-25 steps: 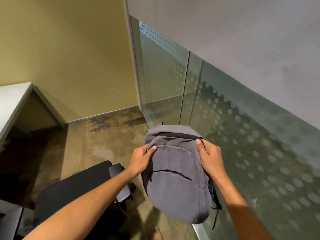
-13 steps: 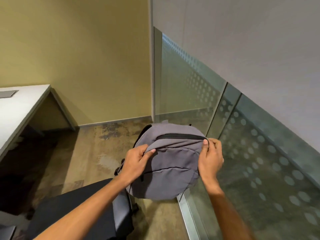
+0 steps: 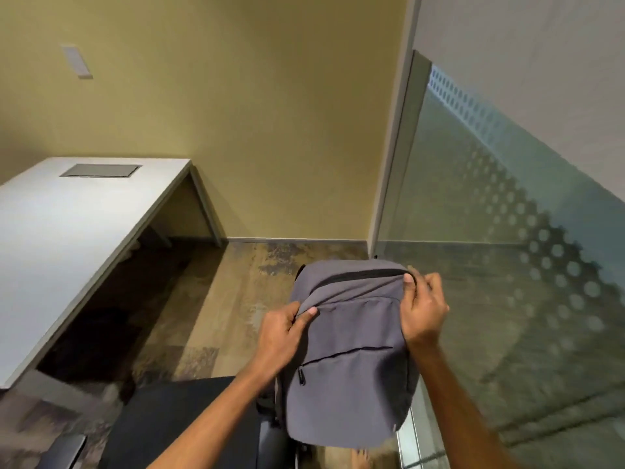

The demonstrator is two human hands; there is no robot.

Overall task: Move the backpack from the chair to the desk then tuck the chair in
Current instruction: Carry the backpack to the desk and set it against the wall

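A: Big picture first: the white desk [image 3: 67, 231] fills the left side, its top bare apart from a grey cable hatch [image 3: 99, 170] set near the far edge.

B: And the black chair [image 3: 176, 424] sits low in the frame, out from the desk's near corner.

A: The grey backpack [image 3: 351, 360] is up in the air, beside the chair, hanging front-out against the dotted glass partition [image 3: 524, 265]!

B: Grip check. The left hand [image 3: 280, 336] pinches the fabric at the bag's upper left, thumb on top.

A: The right hand [image 3: 422, 309] is clamped on the top right corner, by the black zip.
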